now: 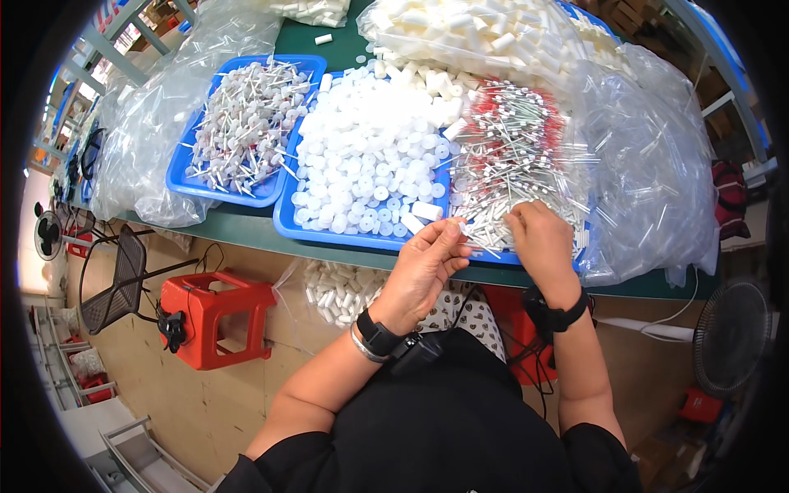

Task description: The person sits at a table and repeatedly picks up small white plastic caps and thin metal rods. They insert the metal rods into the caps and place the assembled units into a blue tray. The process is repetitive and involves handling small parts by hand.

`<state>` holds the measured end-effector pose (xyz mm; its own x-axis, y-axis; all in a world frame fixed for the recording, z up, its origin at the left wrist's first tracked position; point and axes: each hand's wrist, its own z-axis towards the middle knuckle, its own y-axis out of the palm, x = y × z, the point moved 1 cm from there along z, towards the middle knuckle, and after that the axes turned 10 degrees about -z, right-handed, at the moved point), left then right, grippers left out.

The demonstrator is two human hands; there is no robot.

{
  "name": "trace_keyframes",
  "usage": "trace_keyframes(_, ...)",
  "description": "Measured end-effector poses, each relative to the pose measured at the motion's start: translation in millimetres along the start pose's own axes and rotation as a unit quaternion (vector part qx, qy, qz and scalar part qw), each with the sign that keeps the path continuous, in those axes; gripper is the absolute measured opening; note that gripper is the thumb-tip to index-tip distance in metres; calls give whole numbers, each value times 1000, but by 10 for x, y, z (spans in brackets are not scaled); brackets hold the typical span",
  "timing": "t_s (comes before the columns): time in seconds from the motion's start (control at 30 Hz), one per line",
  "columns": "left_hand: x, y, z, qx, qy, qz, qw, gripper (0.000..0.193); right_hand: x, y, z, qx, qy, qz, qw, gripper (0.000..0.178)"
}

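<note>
My left hand [425, 267] hovers at the near edge of a blue tray [289, 220], its fingers pinched on a small white piece that is hard to make out. My right hand [538, 241] reaches into a pile of thin white sticks with red ends [514, 148] and its fingers close around some of them. A heap of small white round caps [370, 148] fills the tray just ahead of my left hand. A second blue tray [185, 181] to the left holds assembled sticks with caps [242, 123].
Clear plastic bags [657, 164] lie right and left on the green table [238, 226]; a bag of white tubes [485, 33] sits behind. Below the table hang a bag of white parts [337, 292], a red stool [214, 316], a black mesh chair [119, 279] and a fan [727, 337].
</note>
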<state>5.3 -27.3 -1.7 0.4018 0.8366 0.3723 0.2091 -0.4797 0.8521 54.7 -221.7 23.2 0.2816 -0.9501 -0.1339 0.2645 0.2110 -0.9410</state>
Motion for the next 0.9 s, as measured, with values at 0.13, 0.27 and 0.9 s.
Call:
trace_keyframes(0.13, -23, 20, 6, 3, -12, -16, 1000, 30, 11, 158, 13, -23, 28, -60, 998, 12)
trace_keyframes(0.27, 13, 5, 3, 2, -3, -20, 1000, 30, 1, 45, 10, 10, 44, 24, 999, 10)
trace_keyframes(0.9, 44, 51, 31, 6, 50, -24, 998, 23, -189, -281, -145, 46, -99, 198, 974, 9)
